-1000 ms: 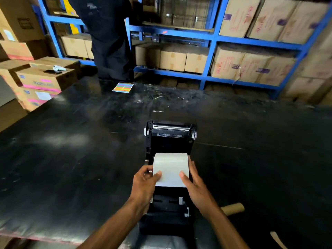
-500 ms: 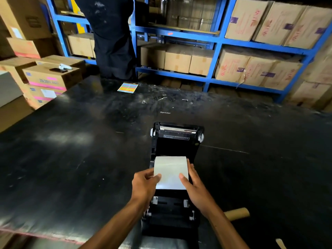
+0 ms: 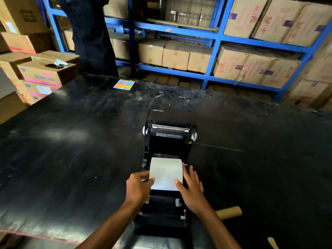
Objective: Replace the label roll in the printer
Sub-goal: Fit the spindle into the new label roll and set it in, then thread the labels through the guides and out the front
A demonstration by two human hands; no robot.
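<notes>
A black label printer [image 3: 168, 141] stands on the dark table with its lid tipped back and open. A white label roll [image 3: 166, 172] rests in its open bay. My left hand [image 3: 139, 189] grips the roll's left side, thumb on top. My right hand [image 3: 191, 189] holds the right side, thumb on the paper and fingers spread along the edge. The printer's front feed slot [image 3: 161, 209] lies below my hands.
An empty brown cardboard core [image 3: 229, 212] lies on the black table [image 3: 71, 150] just right of the printer. A coloured sticker sheet [image 3: 124, 84] sits at the far edge. A person in dark clothes [image 3: 89, 33] stands by blue shelving [image 3: 213, 51] with boxes. Cartons [image 3: 45, 74] stack left.
Both hands have stayed on the roll over the printer bay, barely shifting. The view has moved slightly, so the printer sits a little further right in the frame.
</notes>
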